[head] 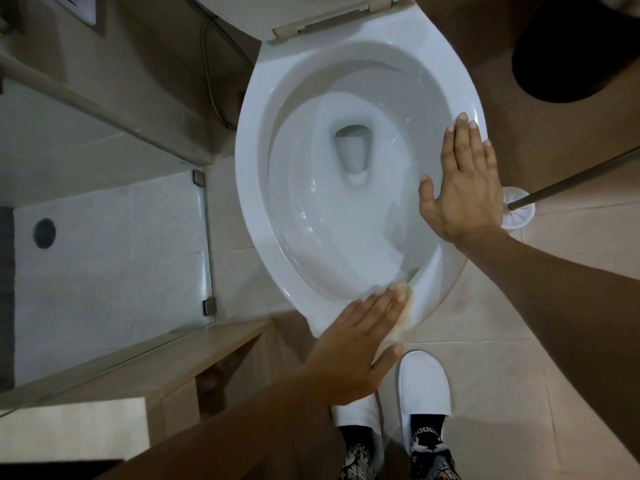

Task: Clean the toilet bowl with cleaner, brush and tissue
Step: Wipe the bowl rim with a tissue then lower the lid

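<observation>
Head cam looking straight down here. Left hand (356, 344) is flat, fingers straight and together, pressing a bit of yellowish, damp-looking tissue (405, 323) onto the front edge of the toilet bowl's (249, 188) rim. Only the edge of the tissue peeks out past the fingers, so I can't tell how much is under the palm. Right hand (462, 181) is spread wide and holding nothing, resting flat on the right side of the rim, looks like it's bracing.

So this reads as the wipe-down stage with tissue. My two cents on doing it well: keep the palm flat like that so the tissue doesn't bunch, follow the rim's curve round in one direction, and fold to a clean face, since this one already looks stained. Watch it doesn't tear on the wet porcelain.

Further out, the brush holder (519, 211) sits on the floor tiles just beside the bowl's right side, its metal handle (588, 176) angling off to the right edge. Can't see the cleaner anywhere. White slippers (424, 382) below the bowl's front.
</observation>
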Available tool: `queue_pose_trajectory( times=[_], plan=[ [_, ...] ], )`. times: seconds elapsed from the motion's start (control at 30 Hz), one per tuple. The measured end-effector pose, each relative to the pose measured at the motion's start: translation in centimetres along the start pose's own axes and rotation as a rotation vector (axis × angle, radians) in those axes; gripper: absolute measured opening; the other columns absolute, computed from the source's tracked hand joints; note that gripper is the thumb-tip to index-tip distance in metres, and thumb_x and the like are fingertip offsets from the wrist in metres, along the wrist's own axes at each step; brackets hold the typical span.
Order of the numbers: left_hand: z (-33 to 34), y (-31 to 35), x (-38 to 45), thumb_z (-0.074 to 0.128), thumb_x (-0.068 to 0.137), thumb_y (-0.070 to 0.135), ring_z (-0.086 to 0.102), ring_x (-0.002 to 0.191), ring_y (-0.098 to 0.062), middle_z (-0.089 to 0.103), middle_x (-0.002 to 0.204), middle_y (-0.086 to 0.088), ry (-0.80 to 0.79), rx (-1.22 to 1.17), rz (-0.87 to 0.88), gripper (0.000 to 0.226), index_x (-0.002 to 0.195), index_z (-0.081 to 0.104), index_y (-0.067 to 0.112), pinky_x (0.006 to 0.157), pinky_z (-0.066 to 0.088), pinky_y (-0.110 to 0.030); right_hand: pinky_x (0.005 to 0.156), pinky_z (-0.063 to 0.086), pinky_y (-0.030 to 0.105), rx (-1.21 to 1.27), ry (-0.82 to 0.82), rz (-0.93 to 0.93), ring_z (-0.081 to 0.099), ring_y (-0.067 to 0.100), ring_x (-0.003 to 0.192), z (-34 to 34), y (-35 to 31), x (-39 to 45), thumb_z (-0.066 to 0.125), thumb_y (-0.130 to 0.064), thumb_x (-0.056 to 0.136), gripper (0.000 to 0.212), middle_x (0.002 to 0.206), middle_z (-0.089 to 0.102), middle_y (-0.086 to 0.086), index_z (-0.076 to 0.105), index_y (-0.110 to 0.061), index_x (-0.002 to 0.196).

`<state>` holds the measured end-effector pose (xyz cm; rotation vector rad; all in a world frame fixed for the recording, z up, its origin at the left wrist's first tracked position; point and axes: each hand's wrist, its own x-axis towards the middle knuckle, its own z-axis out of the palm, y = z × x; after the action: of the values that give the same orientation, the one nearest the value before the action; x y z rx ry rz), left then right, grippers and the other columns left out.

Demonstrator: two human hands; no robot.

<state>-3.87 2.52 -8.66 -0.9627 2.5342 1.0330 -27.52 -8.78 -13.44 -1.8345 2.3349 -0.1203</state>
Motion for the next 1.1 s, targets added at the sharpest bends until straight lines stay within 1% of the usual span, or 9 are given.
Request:
queue_pose_trajectory(
  times=[0.1,0.17,0.23,0.5,0.67,0.77,0.9,1.0,1.1],
  plan=[
    [0.3,-2.8,-2.1,0.022,0.1,0.041,0.001,0.147,-0.014,-0.003,0.16,0.001,-0.002,0.206,0.081,0.061,0.153,0.002,0.018,0.118,0.006,-0.032,0.121,0.004,0.039,0.008,-0.001,0.002,0.001,0.024,0.149,0.0,0.0,0.0,0.017,-0.047,0.09,0.076,0.161,0.001,0.012,0.006,-0.005,0.153],
    [0.2,-4.5,-3.2,0.017,0.101,0.042,0.002,0.147,-0.015,-0.004,0.16,0.001,-0.021,0.283,0.091,0.059,0.153,0.005,0.018,0.118,0.003,-0.03,0.121,0.004,0.039,0.005,-0.002,0.0,0.001,0.024,0.149,0.0,0.0,0.0,0.019,-0.046,0.091,0.076,0.161,0.001,0.012,0.006,-0.005,0.153],
    [0.0,-5.0,-3.8,0.018,0.101,0.044,0.001,0.147,-0.015,-0.003,0.16,0.0,-0.022,0.325,0.088,0.059,0.153,0.008,0.017,0.118,0.001,-0.031,0.121,0.004,0.039,0.009,-0.002,0.002,0.0,0.024,0.149,-0.1,-0.1,0.0,0.021,-0.045,0.091,0.075,0.161,0.001,0.012,0.007,-0.005,0.153],
    [1.3,-1.8,-1.5,0.03,0.099,0.04,0.002,0.147,-0.016,0.002,0.16,0.001,0.013,0.248,0.087,0.062,0.153,0.01,0.018,0.118,0.008,-0.035,0.121,0.003,0.038,-0.009,-0.006,0.006,-0.001,0.023,0.149,-0.2,-0.1,0.0,0.022,-0.046,0.092,0.075,0.161,0.0,0.012,0.006,-0.005,0.153],
    [0.8,-3.8,-2.6,0.033,0.099,0.038,0.005,0.147,-0.014,0.001,0.16,0.004,0.009,0.315,0.139,0.063,0.153,0.008,0.021,0.118,0.006,-0.032,0.119,0.0,0.036,0.001,-0.001,0.004,0.0,0.023,0.149,-0.3,-0.1,-0.1,0.028,-0.043,0.093,0.075,0.161,0.0,0.012,0.007,-0.004,0.153],
    [0.2,-6.0,-4.2,0.03,0.099,0.037,0.005,0.147,-0.013,-0.002,0.16,0.004,0.041,0.326,0.089,0.062,0.153,0.007,0.02,0.118,0.006,-0.031,0.119,0.001,0.037,0.007,0.003,0.004,0.0,0.023,0.149,-0.2,-0.2,0.0,0.029,-0.042,0.092,0.075,0.161,0.0,0.012,0.008,-0.003,0.153],
    [-1.5,-8.4,-5.2,0.028,0.099,0.034,0.009,0.146,-0.015,0.006,0.159,0.002,0.072,0.291,-0.004,0.06,0.153,0.005,0.02,0.118,0.007,-0.032,0.12,0.003,0.038,0.03,0.013,0.008,0.001,0.023,0.149,-0.2,-0.1,0.0,0.029,-0.041,0.091,0.075,0.161,0.002,0.013,0.009,-0.002,0.152],
    [-3.3,-10.5,-4.7,0.022,0.101,0.036,0.005,0.147,-0.016,0.003,0.159,0.003,0.113,0.254,-0.097,0.058,0.153,0.002,0.02,0.119,0.001,-0.029,0.12,0.003,0.038,0.027,0.015,0.005,0.001,0.023,0.149,-0.2,-0.1,0.0,0.028,-0.042,0.091,0.075,0.161,0.001,0.013,0.008,-0.003,0.153],
    [-4.8,-12.1,-3.9,0.019,0.101,0.037,-0.001,0.147,-0.015,-0.002,0.16,0.004,0.183,0.183,-0.209,0.058,0.153,0.0,0.021,0.119,0.001,-0.029,0.12,0.003,0.039,0.028,0.016,0.007,0.0,0.023,0.149,-0.1,-0.1,-0.1,0.027,-0.043,0.092,0.075,0.161,0.001,0.013,0.008,-0.003,0.152]
  ],
)
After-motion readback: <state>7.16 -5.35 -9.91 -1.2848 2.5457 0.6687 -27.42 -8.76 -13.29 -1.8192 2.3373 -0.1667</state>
